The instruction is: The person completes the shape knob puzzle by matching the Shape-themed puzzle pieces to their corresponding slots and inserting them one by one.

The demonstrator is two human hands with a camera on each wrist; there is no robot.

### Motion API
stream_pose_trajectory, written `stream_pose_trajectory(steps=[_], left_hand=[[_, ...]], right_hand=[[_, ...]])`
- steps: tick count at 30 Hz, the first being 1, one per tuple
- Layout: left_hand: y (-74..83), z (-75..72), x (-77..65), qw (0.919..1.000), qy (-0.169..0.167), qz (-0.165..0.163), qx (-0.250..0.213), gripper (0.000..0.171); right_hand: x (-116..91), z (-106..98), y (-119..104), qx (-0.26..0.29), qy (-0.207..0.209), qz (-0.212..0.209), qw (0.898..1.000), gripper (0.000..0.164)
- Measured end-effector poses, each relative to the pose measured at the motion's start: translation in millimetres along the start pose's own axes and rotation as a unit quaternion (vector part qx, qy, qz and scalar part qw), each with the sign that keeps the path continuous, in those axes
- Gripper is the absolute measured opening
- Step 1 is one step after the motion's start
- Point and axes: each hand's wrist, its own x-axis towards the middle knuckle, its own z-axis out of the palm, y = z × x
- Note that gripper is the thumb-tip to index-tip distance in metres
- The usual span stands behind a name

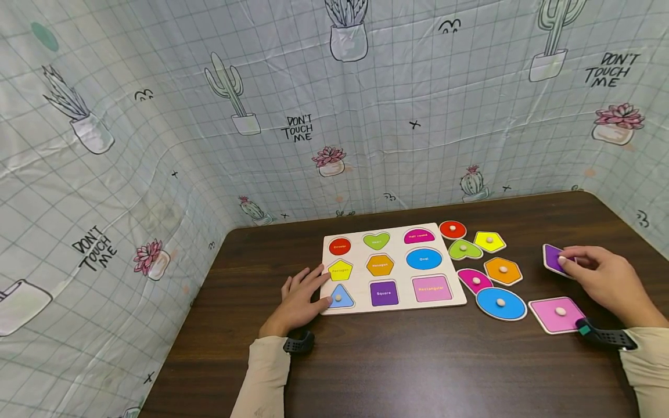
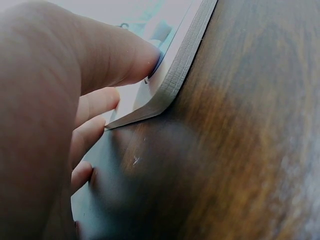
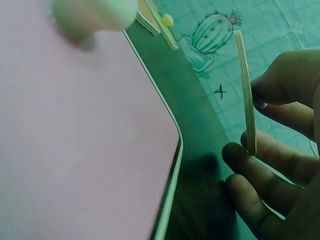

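A pale wooden shape-puzzle board (image 1: 360, 284) lies on the table, with a blue triangle piece (image 1: 344, 301) seated in its lower left recess. My left hand (image 1: 299, 297) rests at the board's left edge, fingers spread and thumb over the corner by the triangle. In the left wrist view the thumb (image 2: 120, 55) lies across the board's top. Off to the right, my right hand (image 1: 606, 278) pinches a purple square puzzle piece (image 1: 551, 259) by its knob, holding it tilted. The right wrist view shows that piece (image 3: 245, 90) edge-on between thumb and fingers.
Right of the board lie knobbed pieces: red circle (image 1: 446, 227), green heart (image 1: 472, 251), yellow pentagon (image 1: 493, 246), orange hexagon (image 1: 509, 276), magenta half round (image 1: 467, 274), blue oval (image 1: 488, 307). The pink rectangle (image 1: 549, 320) sits nearest the right wrist. A printed curtain (image 1: 366, 174) hangs behind the table.
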Motion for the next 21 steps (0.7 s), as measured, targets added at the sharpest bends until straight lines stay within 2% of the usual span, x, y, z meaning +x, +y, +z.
stream_pose_trajectory(steps=[11,21], left_hand=[[0.3,0.6,-0.4,1.0000,0.002,-0.001,-0.002,0.060],[0.4,0.1,0.0,1.0000,-0.002,-0.006,0.006,0.061]], right_hand=[[0.9,1.3,-3.0,-0.005,-0.005,0.009,1.000,0.031],[0.5,1.6,-8.0,0.002,0.002,-0.008,1.000,0.030]])
